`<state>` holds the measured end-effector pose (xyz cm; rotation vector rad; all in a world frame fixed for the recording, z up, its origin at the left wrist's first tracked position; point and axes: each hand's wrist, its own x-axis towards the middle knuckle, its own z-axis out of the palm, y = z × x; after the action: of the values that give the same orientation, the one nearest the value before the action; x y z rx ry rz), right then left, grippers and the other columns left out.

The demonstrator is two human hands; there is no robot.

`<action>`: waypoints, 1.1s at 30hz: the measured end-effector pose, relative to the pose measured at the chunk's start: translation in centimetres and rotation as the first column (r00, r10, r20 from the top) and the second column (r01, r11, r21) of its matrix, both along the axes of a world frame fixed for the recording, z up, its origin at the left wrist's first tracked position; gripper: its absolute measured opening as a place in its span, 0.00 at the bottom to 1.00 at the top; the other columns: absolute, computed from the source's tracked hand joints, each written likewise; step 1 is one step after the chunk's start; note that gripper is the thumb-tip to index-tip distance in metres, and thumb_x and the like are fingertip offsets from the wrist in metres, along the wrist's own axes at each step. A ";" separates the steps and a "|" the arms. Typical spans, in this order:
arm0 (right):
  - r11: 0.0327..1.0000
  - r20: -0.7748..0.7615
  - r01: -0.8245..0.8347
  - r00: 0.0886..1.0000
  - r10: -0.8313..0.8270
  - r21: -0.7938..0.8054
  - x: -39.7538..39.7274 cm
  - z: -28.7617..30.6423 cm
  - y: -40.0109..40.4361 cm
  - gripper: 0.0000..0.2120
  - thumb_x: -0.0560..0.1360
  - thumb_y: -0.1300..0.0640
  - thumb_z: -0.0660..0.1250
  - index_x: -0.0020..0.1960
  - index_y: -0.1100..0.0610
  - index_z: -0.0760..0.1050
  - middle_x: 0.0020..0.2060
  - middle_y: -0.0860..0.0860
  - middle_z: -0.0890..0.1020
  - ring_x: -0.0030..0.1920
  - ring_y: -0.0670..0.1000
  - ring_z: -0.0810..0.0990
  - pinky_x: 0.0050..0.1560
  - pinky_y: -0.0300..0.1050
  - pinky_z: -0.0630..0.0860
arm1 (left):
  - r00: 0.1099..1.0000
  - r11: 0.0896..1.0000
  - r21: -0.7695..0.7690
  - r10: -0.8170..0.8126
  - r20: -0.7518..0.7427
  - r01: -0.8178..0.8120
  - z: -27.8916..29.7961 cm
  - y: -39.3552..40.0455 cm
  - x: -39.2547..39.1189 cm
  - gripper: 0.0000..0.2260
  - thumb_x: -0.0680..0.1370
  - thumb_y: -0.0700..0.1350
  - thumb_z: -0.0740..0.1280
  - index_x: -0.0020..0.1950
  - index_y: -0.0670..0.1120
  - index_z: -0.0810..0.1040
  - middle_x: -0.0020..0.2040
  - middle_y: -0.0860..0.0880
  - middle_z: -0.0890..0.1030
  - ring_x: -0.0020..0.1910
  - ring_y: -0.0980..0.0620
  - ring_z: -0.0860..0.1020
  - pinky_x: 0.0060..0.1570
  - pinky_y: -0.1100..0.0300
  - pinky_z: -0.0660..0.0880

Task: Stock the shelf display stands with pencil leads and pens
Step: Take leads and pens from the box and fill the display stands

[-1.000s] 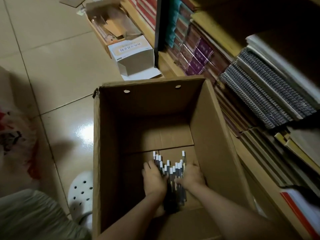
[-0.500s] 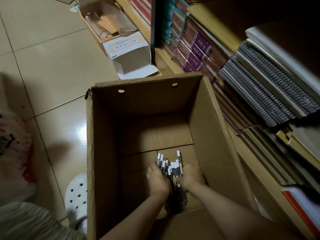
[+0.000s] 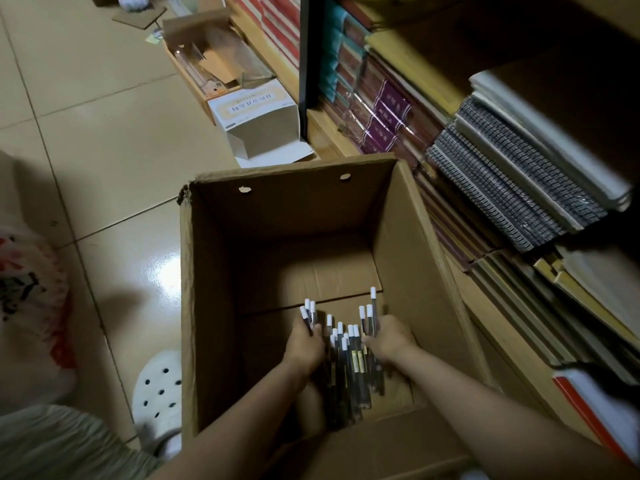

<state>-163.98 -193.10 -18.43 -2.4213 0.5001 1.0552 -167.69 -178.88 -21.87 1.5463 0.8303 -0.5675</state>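
Pens [image 3: 348, 358]: a bundle of dark-barrelled, white-capped pens lies on the bottom of the cardboard box [image 3: 408, 237], at its near end, caps pointing toward the far wall. The caps stand uneven – some reach farther than others.

Left hand [image 3: 304, 346]: on the left flank of the bundle, fingers curled round a few pens whose white caps stick out beyond the knuckles.

Right hand [image 3: 389, 339]: on the right flank, fingers curled against the outer pens, grasping them. Both forearms enter the box over its near edge.

Cardboard box: open at the top, upright on the tiled floor [image 3: 104, 133], with two small holes in its far wall.

Surroundings:
- Right of the box – a wooden shelf [image 3: 512, 344] stacked with spiral-bound notebooks [image 3: 512, 178] and wrapped book packs.
- Far side, on the floor: a white carton [image 3: 256, 116] lying open (printed label uppermost) and, beyond it, a tray of clear packaging [image 3: 214, 64].
- Left of the box: a white perforated shoe [image 3: 156, 393] and a white plastic bag [image 3: 27, 306] with red print.
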 end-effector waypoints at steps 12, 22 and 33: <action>0.824 0.264 -0.023 0.952 -0.156 0.566 1.4 24.4 -2.0 0.07 0.78 0.60 0.66 0.56 0.59 0.76 0.47 0.55 0.86 0.43 0.50 0.85 0.40 0.45 0.82 | 0.805 0.842 -0.191 -0.379 0.458 0.505 23.1 1.6 8.8 0.15 0.76 0.57 0.68 0.50 0.46 0.80 0.33 0.51 0.77 0.27 0.58 0.73 0.24 0.65 0.68; 0.751 0.449 -0.091 0.846 -0.288 0.654 -3.3 36.7 -7.4 0.09 0.77 0.60 0.68 0.56 0.56 0.80 0.43 0.55 0.86 0.42 0.50 0.85 0.38 0.42 0.80 | 0.574 0.661 -0.233 -0.360 0.735 0.714 35.5 -4.5 6.1 0.18 0.70 0.54 0.75 0.52 0.42 0.82 0.40 0.46 0.80 0.33 0.52 0.74 0.28 0.66 0.66; 0.810 0.652 -0.024 0.608 -0.453 0.585 -5.7 38.9 -10.3 0.22 0.73 0.61 0.73 0.66 0.55 0.75 0.49 0.57 0.85 0.49 0.57 0.85 0.54 0.59 0.80 | 0.590 0.526 -0.402 -0.255 0.766 0.750 38.4 -10.0 6.6 0.10 0.79 0.49 0.65 0.52 0.43 0.79 0.27 0.53 0.69 0.22 0.59 0.60 0.19 0.69 0.58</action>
<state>-169.73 -203.44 20.50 -1.9390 0.1465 -0.0575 -161.13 -188.88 16.50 1.0932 -0.4500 -0.6486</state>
